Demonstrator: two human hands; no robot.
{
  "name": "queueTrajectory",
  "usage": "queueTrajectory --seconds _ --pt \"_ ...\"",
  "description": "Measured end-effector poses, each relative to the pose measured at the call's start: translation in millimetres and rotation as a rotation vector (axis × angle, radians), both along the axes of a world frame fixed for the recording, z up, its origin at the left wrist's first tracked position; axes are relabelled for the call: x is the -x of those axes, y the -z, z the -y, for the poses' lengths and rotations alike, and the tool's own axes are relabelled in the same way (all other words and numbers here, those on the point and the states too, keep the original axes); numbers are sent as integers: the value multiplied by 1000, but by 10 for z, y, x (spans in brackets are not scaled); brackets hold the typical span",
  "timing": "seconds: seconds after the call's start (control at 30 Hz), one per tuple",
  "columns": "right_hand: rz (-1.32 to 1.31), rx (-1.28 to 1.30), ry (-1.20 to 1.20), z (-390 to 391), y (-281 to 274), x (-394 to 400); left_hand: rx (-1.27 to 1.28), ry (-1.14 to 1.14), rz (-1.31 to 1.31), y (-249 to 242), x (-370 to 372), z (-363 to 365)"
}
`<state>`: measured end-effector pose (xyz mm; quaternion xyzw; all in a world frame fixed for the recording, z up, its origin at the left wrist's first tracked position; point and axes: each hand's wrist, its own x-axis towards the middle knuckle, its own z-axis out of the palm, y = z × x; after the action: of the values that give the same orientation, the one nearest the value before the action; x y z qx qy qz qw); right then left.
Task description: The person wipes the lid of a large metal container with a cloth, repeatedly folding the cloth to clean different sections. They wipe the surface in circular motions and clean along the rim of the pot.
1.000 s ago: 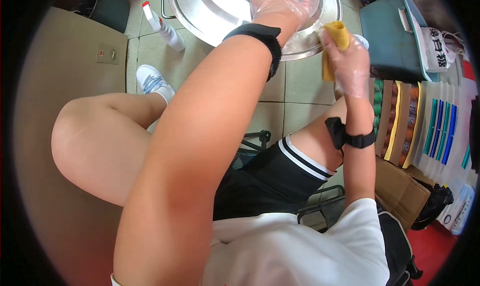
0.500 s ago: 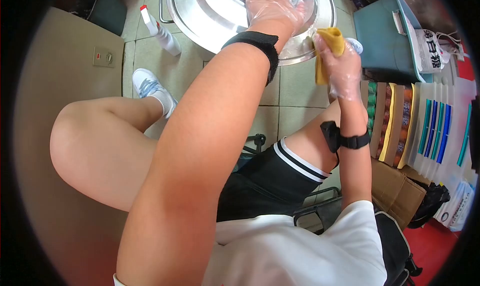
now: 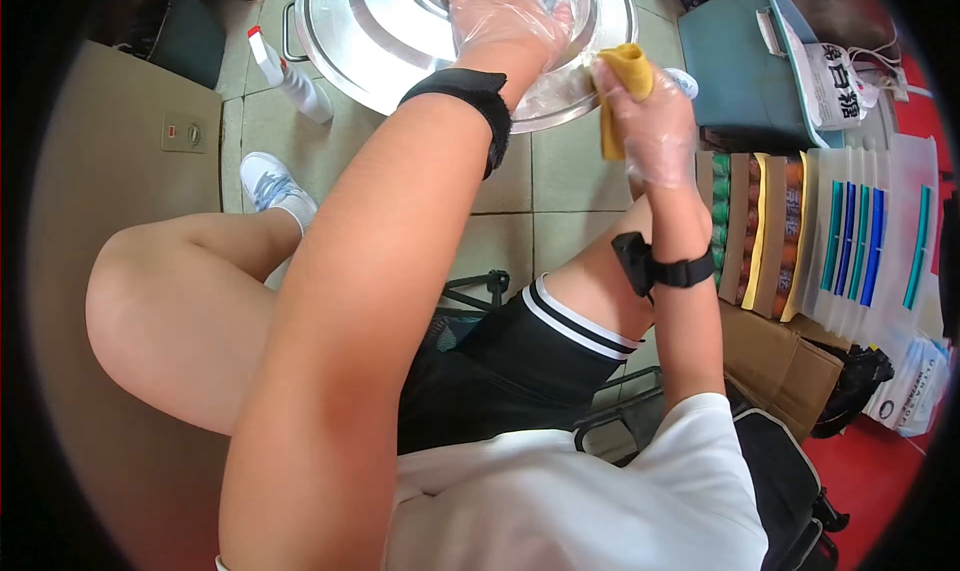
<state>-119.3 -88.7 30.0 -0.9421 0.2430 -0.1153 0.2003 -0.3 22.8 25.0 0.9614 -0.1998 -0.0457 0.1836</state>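
A large round silver metal lid (image 3: 365,66) tops a wide vessel at the upper middle, with a loop handle on its left side. My left hand (image 3: 505,21), in a clear plastic glove, presses flat near the lid's centre, fingers spread and their tips at the top edge of the view. A folded yellow cloth (image 3: 628,69) is in my gloved right hand (image 3: 657,131), gripped right by the lid's right rim. Part of the cloth hangs down below the fingers.
A white spray bottle (image 3: 290,79) with a red nozzle stands on the tiled floor, left of the lid. To the right are a blue-grey bin (image 3: 740,61), stacked packaged goods (image 3: 760,231) and a cardboard box (image 3: 785,366). A beige panel (image 3: 120,161) borders the left.
The whole view has shifted, so everything sits farther left in the frame. Both hands keep about the same places against the lid, and the cloth stays in the right hand.
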Motion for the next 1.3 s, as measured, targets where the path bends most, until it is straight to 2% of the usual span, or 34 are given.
queueTrajectory --seconds 0.1,0.2,0.23,0.3,0.4,0.53,0.6,0.67,0.73,0.77,0.8,0.87,1.0,1.07,1.13,1.2,1.27,1.3 --pt "125 -84 -206 -170 75 138 -144 10 -22 8 -59 7" --pt "76 -216 -186 -104 12 101 -195 71 -56 -2 -47 -17" --pt "81 -212 -184 -61 -15 58 -98 35 -23 -11 -20 -31" --pt "-3 -81 -24 3 -62 -12 4 -3 8 -23 -15 -33" --pt "16 38 -49 -82 -86 20 -108 38 -37 -13 -19 -5" --pt "67 -1 -180 -205 34 140 -127 36 -11 -11 -24 -27" --pt "93 96 -244 -229 6 172 -177 69 -50 -5 -12 -29" --pt "14 36 -198 -130 -49 111 -81 30 25 -8 13 -30" --pt "30 -64 -22 -45 -101 43 -118 35 -19 -33 -37 -2" --pt "-29 76 18 -3 -82 20 -157 40 -78 -30 -7 -27" --pt "-32 77 16 -34 -89 34 -156 39 -81 -24 19 -36" --pt "-21 263 -63 -146 -111 85 -40 -28 -13 -1 84 -37" --pt "97 248 -213 -312 -9 224 -87 18 -39 -21 64 -81" --pt "12 12 -182 -188 -31 153 -119 28 -28 -27 -14 -38" --pt "39 35 -167 -73 -57 61 -124 31 -1 -10 -39 -18" --pt "-52 107 4 -2 -109 -17 -120 27 20 -8 -11 -27" --pt "-30 159 -13 -54 -106 14 -19 -2 65 -15 66 -52" --pt "11 267 -94 -108 -102 37 -14 -3 62 -23 63 -46"
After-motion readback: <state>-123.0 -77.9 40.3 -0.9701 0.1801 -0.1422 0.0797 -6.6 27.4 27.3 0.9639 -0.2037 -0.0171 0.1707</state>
